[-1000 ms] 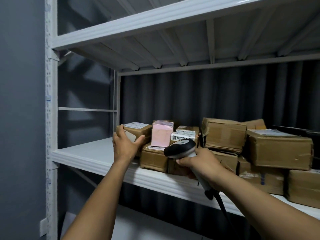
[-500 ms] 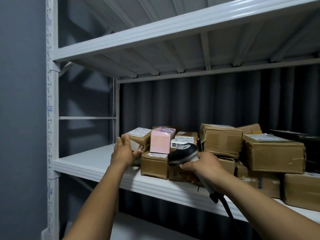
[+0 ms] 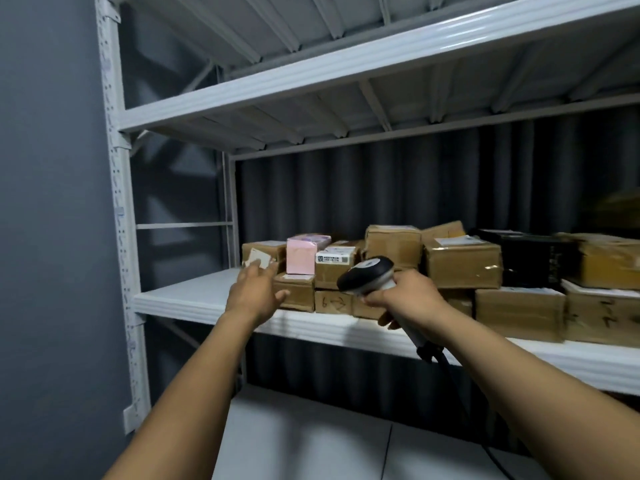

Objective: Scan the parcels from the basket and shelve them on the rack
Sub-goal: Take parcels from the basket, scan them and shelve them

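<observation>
The small parcel [image 3: 265, 249] is a brown cardboard box with a white label on its front. It stands at the left end of the pile, on top of another carton, on the middle shelf [image 3: 194, 299] of the rack.

The left hand [image 3: 256, 294] is stretched out toward it with straight, spread fingers and holds nothing. The fingertips lie just before the label, but the picture is blurred there and I cannot tell if they touch. The right hand [image 3: 410, 299] has its fingers curled tightly round the grip of the scanner [image 3: 369, 275]. The scanner has a rounded dark head with a pale grey body, smooth plastic, and a black cable [image 3: 453, 386] hangs down from its handle.

Behind the hands, the other parcels [image 3: 462, 263] are mostly brown cartons, some closed with glossy tape and dented at the corners, stacked two high. One pink box [image 3: 301, 258] and one black box [image 3: 526, 261] stand among them. The rack is white painted metal with a perforated post [image 3: 117, 202]. Behind it hangs a dark, pleated curtain [image 3: 346, 195].
</observation>
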A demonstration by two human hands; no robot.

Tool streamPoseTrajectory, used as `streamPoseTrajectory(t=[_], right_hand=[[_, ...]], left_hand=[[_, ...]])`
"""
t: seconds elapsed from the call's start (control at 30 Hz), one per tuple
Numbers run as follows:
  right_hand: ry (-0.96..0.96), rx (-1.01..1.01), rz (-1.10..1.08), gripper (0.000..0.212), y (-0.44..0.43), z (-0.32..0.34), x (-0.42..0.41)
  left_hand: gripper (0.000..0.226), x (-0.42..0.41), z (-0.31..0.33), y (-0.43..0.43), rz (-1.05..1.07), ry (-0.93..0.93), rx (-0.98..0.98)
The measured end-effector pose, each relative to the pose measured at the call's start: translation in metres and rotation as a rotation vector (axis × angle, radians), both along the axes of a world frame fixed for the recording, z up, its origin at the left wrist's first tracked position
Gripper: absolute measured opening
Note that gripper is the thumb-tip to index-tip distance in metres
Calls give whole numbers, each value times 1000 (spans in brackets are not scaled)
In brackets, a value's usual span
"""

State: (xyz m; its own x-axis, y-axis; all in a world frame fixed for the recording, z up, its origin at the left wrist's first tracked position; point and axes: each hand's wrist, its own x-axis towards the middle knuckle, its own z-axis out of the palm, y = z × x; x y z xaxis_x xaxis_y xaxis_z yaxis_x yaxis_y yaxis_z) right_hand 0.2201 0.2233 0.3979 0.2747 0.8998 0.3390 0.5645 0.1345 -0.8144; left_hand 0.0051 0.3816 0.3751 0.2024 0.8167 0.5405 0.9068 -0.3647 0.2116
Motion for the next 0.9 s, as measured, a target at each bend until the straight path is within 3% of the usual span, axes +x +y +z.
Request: streamPoseTrajectory(t=[0.27, 0.43, 0.63, 0.9], right_hand=[[-101, -85, -7, 20, -75, -57, 39], [-204, -181, -81, 27, -132, -112, 78], [-163, -325, -113, 23, -193, -198, 120], [-247, -527, -137, 24, -257, -304, 159]], left_hand=[[68, 40, -51, -99, -29, 38, -76], [65, 82, -120, -150, -102, 81, -178], [62, 124, -219, -214, -189, 197, -318], [63, 150, -329, -264, -283, 360, -477]])
